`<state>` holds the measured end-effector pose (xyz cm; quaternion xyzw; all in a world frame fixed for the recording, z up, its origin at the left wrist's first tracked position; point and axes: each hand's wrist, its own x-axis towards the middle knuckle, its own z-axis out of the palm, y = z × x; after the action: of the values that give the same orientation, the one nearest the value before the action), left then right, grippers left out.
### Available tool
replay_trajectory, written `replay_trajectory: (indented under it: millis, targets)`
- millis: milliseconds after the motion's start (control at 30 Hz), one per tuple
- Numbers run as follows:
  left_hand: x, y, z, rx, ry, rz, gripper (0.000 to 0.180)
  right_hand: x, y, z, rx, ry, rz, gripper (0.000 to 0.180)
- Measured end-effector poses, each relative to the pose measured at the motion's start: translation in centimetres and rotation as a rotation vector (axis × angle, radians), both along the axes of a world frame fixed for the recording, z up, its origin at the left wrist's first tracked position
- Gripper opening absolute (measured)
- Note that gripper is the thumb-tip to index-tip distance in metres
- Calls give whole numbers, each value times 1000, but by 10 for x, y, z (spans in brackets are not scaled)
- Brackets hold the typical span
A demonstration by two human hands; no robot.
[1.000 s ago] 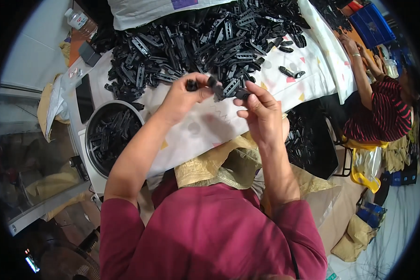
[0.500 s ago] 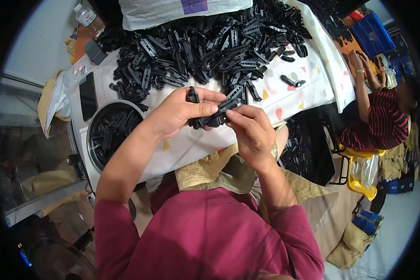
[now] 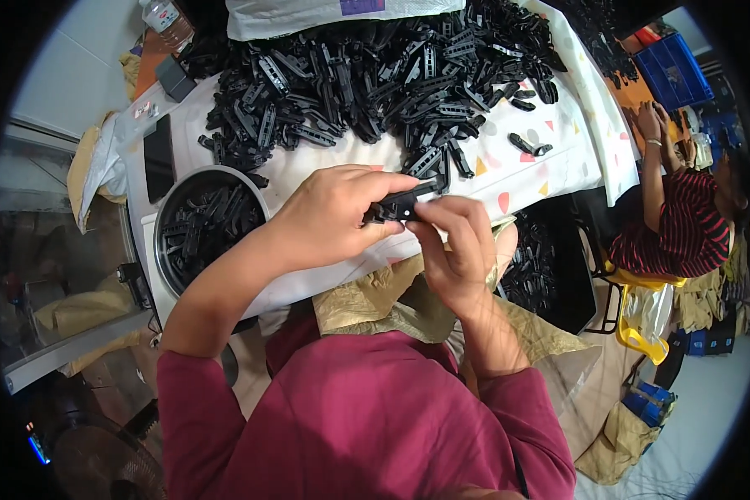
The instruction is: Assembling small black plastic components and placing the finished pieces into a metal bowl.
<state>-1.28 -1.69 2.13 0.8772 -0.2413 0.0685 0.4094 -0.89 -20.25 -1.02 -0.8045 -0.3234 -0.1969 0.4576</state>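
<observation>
Between both hands, over the table's near edge, is a black plastic part (image 3: 398, 207), long and narrow. My left hand (image 3: 325, 212) is closed around its left end, back of the hand upward, fingers above and thumb below. The fingertips and thumb of my right hand (image 3: 460, 254) pinch its right end. Fingers cover much of the part, so I cannot tell whether it is one piece or several. Just beyond the hands spreads a large heap of similar black plastic parts (image 3: 350, 92). A round metal bowl (image 3: 159, 221) left of my left forearm holds more of them.
A patterned white cloth (image 3: 550, 171) covers the table. A dark phone-like slab (image 3: 159, 158) lies at the left, near a grey block (image 3: 175, 79) and a plastic bottle (image 3: 167, 23). Below the right edge stands a black crate (image 3: 575, 287) with parts. Another person (image 3: 683, 204) sits at right.
My left hand has rolled over, its back now facing up and its thumb under the black part. The part's upright left end is now hidden. My right hand keeps its pinch.
</observation>
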Motion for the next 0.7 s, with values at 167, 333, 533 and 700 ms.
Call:
replay_trajectory:
  millis: [167,333,533,700]
  targets:
    - [-6,13,-12,20,108,-37,40,4,3,-2,-68,312,110,37]
    - [-50,44,-19,255,196,296,38,41,3,-32,-270,302,97,32]
    - [-96,140,-28,661,156,920,46,117,-49,-75,-387,321,-430,21]
    - [-103,141,-49,868,180,998,67,123,-23,-66,-664,-128,-197,27]
